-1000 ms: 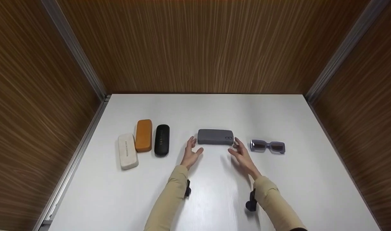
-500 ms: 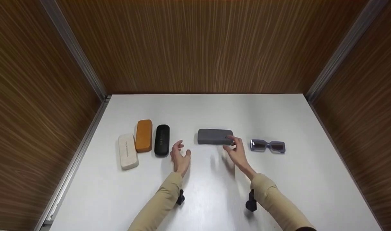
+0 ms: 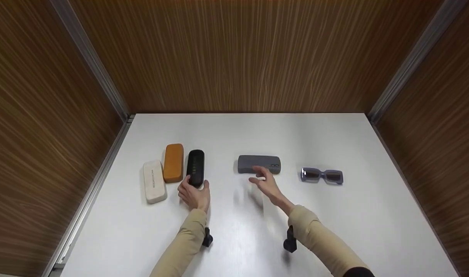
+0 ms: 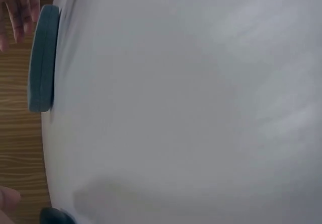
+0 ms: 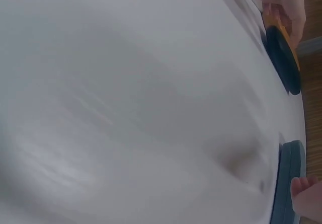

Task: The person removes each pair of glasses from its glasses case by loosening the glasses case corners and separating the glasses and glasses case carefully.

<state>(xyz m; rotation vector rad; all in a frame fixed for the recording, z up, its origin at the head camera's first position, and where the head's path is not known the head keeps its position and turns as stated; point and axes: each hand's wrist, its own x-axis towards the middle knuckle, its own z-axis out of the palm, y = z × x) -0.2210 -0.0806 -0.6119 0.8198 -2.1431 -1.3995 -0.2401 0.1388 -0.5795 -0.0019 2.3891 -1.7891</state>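
Observation:
A black glasses case (image 3: 195,164) with gold lettering lies lengthwise left of the middle. My left hand (image 3: 196,197) is at its near end, fingertips by the left edge and thumb by the right; in the left wrist view the thumb (image 4: 7,199) shows apart from the case. Right of it lies a grey glasses case (image 3: 253,163) with a glasses emblem. My right hand (image 3: 270,188) hovers in front of this case, fingers loosely bent and holding nothing, its fingertips overlapping the near edge in the head view.
Beside the black case lie an orange glasses case (image 3: 173,163) and a white glasses case (image 3: 154,182). Sunglasses (image 3: 321,176) with a blue-grey frame lie at the right. Wood-grain panels (image 3: 234,57) border the white table (image 3: 346,219) at the back and sides.
My left hand has moved left, from beside the grey case to the near end of the black case. My right hand has shifted left along the grey case's front. The cases stay put.

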